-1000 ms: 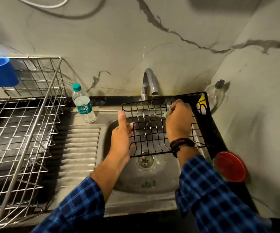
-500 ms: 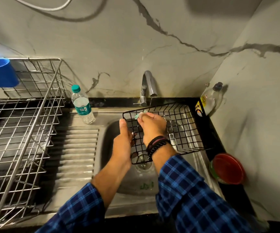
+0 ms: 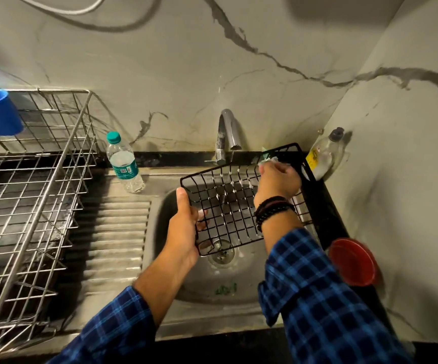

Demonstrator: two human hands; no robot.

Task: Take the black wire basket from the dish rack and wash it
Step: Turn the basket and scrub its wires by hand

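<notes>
The black wire basket (image 3: 235,203) was held tilted over the sink (image 3: 160,248), under the tap (image 3: 227,132) — its far right corner close to a soap bottle (image 3: 324,156) in the wall corner. Its left rim was gripped by the closed left hand (image 3: 185,229). The right hand (image 3: 278,179), arm reaching across the basket, was closed on a pale scrubber (image 3: 267,160) pressed to the far rim.

No readable text anywhere at the sink.
Left of the gripped basket, the water bottle (image 3: 124,162) carries a teal label, print too small to read; beyond the right hand, the soap bottle's (image 3: 322,159) yellow label blurs too.
</notes>
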